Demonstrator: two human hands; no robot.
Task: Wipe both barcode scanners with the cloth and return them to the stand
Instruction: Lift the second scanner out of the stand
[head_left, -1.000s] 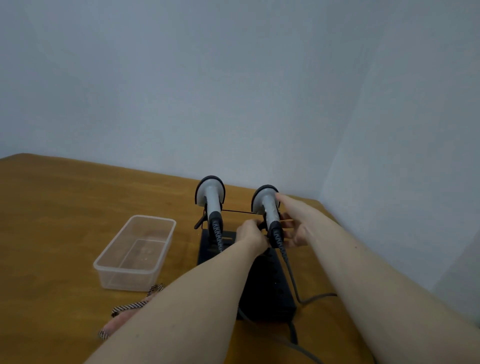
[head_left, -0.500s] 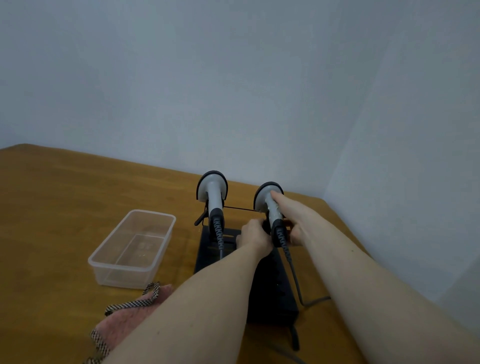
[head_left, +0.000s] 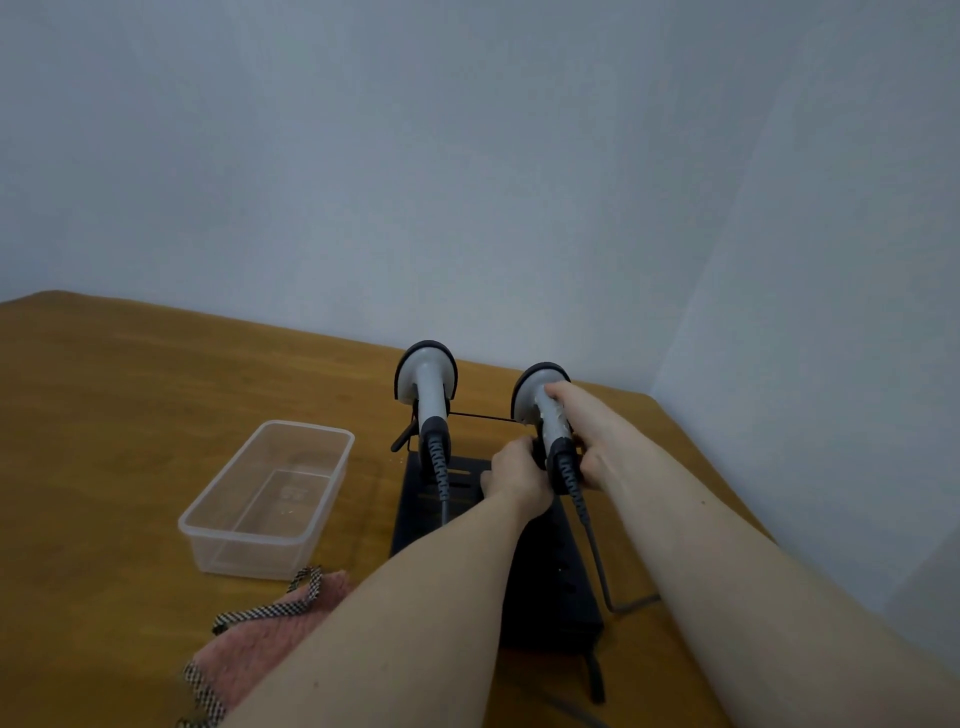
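Scanner (head_left: 543, 410) handle inside right hand (head_left: 589, 441) grip

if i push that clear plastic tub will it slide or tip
The clear rectangular plastic tub looks empty and thin-walled, so probably light. It is low with a broad flat base on the smooth wooden table, so it should slide rather than tip. Its walls may flex if squeezed.

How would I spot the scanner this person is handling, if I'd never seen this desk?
Find the black stand near the wooden table's far right corner. Two grey barcode scanners sit on it. Yours is the right scanner, gripped by the right hand with the left hand at its base; the left scanner stands untouched.
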